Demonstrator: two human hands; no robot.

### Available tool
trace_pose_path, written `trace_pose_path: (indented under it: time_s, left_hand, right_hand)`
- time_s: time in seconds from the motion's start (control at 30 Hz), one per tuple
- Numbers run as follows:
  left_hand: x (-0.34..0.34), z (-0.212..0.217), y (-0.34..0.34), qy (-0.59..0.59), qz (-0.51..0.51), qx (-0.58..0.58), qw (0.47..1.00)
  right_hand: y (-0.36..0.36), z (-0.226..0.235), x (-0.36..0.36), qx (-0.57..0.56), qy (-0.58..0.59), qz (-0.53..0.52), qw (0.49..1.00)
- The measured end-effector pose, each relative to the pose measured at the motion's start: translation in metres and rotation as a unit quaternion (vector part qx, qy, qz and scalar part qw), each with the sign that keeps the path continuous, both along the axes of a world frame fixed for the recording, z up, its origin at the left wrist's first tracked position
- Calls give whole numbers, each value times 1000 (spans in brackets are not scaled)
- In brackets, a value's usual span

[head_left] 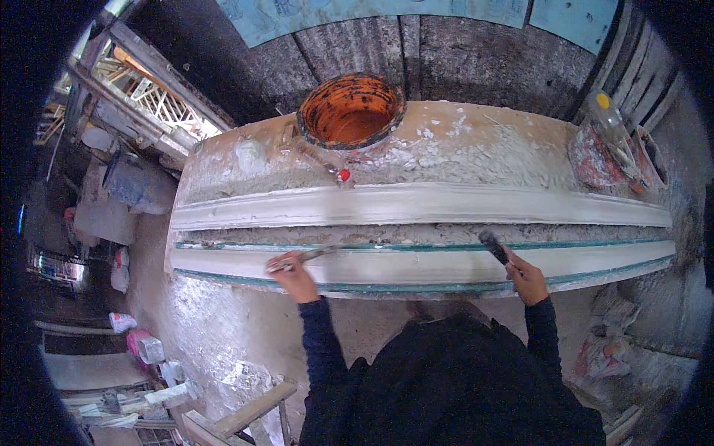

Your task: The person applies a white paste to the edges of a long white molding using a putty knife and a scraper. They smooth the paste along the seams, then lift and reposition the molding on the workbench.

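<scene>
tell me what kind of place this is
Probably a small plaster moulding workshop. A long bench crusted with white plaster carries long white cornice strips, an orange bucket stands at its back, and the left hand and right hand each hold a tool over a strip.

Your workbench [446, 130] is caked in dried plaster. On it lie two long white plaster mouldings [416, 204], side by side along its length. An orange bucket [349, 111] stands at the back, and at the right end what may be a bottle [611, 123].
</scene>
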State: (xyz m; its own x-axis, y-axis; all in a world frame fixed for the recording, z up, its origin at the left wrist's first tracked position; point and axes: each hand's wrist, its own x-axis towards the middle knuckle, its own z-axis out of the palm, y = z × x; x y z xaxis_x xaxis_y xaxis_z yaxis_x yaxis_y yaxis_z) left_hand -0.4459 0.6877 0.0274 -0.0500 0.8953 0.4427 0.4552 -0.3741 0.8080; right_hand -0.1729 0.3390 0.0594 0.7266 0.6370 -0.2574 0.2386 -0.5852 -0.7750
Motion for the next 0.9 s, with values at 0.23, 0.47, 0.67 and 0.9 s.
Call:
trace_pose_path:
  time_s: [0.23,0.47,0.67,0.9]
  left_hand:
    - [-29,32,4,-261,-20,-38,964]
    - [15,26,-79,-333,-97,-122,930]
    - [40,37,-124,-332,-107,-161,923]
    - [112,-11,-165,-2,-145,-118,982]
  right_hand:
    - [31,-12,19,-98,-199,209,952]
    - [95,-22,22,-82,-136,299,941]
    - [136,-14,-5,64,-167,315,932]
    - [64,39,52,-56,-65,267,960]
